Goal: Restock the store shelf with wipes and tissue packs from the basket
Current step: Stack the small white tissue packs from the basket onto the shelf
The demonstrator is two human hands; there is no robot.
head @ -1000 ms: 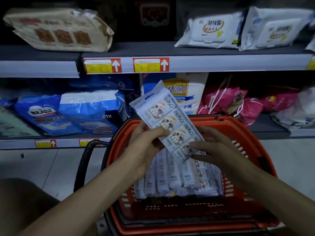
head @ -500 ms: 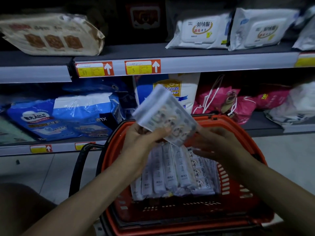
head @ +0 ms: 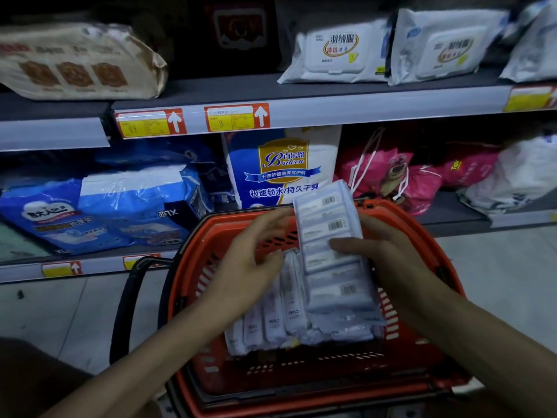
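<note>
Currently the strip of tissue packs (head: pixel 328 227) is hanging barcode-side up over the orange basket (head: pixel 187 285), above more packs (head: pixel 272 321) inside. Right hand (head: pixel 391 257) is gripping it, fingers curled across. Left hand (head: pixel 253 260) is hovering alongside, fingers relaxed; contact unclear.

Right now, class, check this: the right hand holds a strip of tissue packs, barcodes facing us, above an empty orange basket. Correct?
Not quite: the orange basket is not empty. The head view shows more white packs lying in it. The rest stands: the right hand holds the strip of tissue packs, barcodes facing us, above it.
</note>
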